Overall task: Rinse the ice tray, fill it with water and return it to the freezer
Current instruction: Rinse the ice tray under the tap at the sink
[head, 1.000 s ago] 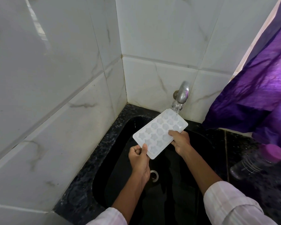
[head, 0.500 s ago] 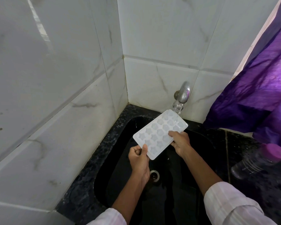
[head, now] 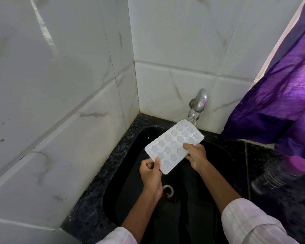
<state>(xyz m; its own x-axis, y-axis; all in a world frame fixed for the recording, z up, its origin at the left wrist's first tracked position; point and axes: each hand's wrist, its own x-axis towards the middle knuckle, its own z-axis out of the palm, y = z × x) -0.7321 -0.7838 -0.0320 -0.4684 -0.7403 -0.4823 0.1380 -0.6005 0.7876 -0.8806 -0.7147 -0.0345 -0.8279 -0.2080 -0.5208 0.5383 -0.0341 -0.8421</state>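
The white ice tray [head: 174, 146] is held tilted above the black sink [head: 123, 173], its far corner directly under the wall-mounted metal tap [head: 198, 103]. The tray has star-shaped moulds facing up. The left hand [head: 151, 175] grips the near short end, thumb on the top face. The right hand [head: 196, 155] grips the right long edge, thumb on top, fingers underneath. The sink drain [head: 168, 190] lies below the left wrist. On the dark speckled counter [head: 271, 173], right of the sink, a clear bottle [head: 280, 175] with a purple cap lies on its side. A purple cloth [head: 282, 95] hangs at the right.
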